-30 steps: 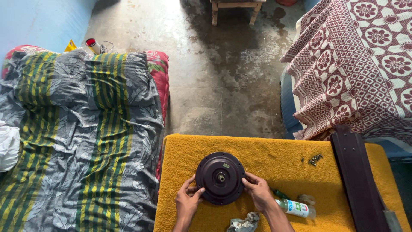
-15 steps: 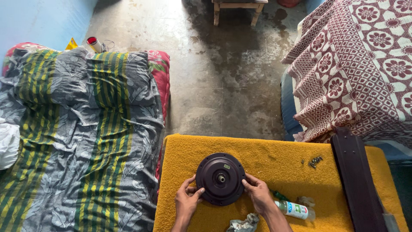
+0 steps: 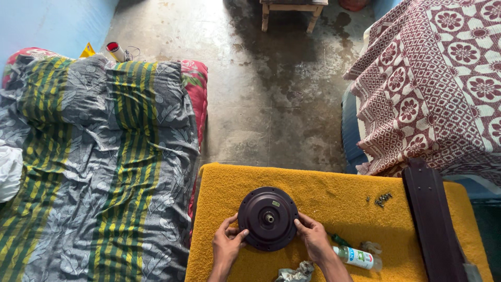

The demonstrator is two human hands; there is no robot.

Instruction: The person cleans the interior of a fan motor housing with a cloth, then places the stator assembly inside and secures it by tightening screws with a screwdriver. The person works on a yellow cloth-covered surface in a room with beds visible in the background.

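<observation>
A round dark-brown motor housing [image 3: 267, 218] with a metal shaft at its centre lies flat on a yellow towel-covered surface [image 3: 323, 193]. My left hand [image 3: 228, 244] grips its lower left rim. My right hand [image 3: 312, 236] holds its right rim. Both hands press against the disc's edge from opposite sides.
A small plastic bottle [image 3: 358, 257] lies just right of my right hand, a crumpled rag [image 3: 295, 273] below the disc. Several loose screws [image 3: 382, 199] sit at the towel's right. A dark fan blade [image 3: 432, 224] lies along the right edge. Striped bedding [image 3: 99, 156] is left, a patterned bed [image 3: 438, 83] right.
</observation>
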